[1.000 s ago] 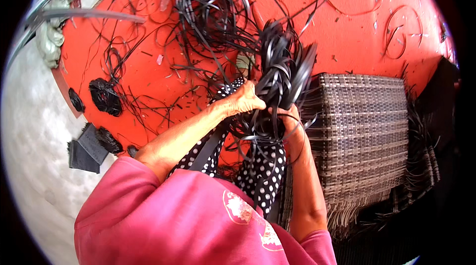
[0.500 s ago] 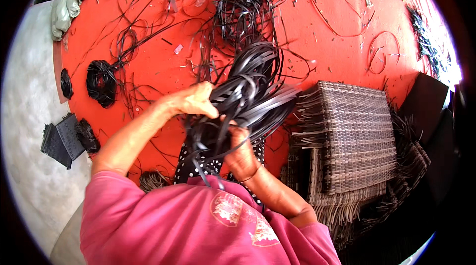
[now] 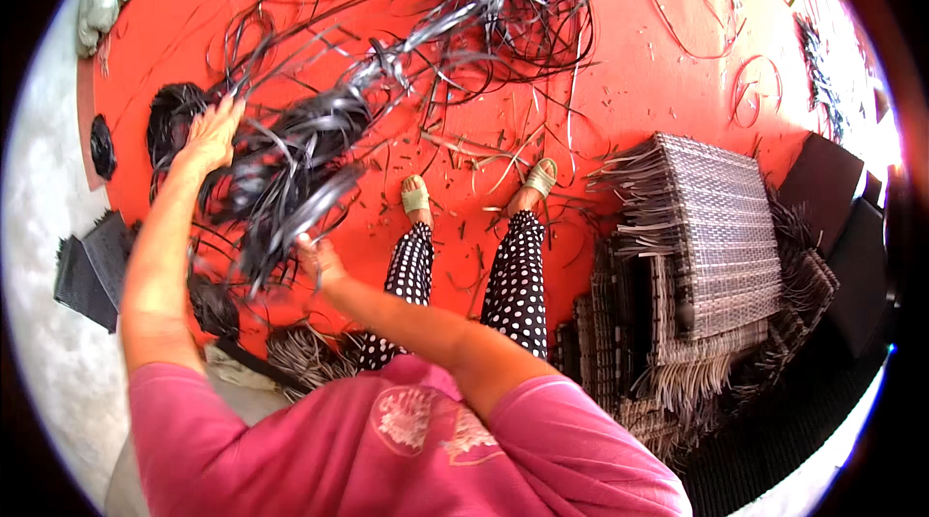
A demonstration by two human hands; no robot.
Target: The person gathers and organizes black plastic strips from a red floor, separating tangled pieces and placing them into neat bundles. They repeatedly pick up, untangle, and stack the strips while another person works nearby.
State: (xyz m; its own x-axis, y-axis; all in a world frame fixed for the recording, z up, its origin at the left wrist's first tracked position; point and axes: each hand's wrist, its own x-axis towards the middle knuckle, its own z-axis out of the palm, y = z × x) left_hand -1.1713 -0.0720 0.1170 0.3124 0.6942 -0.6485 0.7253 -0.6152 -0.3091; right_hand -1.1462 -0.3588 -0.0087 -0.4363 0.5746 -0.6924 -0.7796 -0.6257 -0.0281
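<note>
A large tangled bundle of black plastic strips (image 3: 305, 135) lies to the left of my legs, its edges smeared by motion. At its left edge is my left hand (image 3: 215, 135), open with fingers stretched out, beside a darker coil of black strips (image 3: 172, 120). At the bundle's near end is my right hand (image 3: 321, 261), its fingers apart and close to the strips, somewhat blurred. Strips run from the bundle up to another shiny tangle of strips (image 3: 513, 0) at the far middle.
Stacked woven grey-brown mats (image 3: 726, 236) with fringed ends stand at the right, next to black panels (image 3: 823, 193). Strip scraps litter the red floor (image 3: 668, 101). My sandalled feet (image 3: 416, 198) are in the middle. Dark ribbed pieces (image 3: 92, 265) lie at the left edge.
The strip bundle has gone from in front of my body over to the left, both hands moving with it. My left hand has opened out and my legs now show.
</note>
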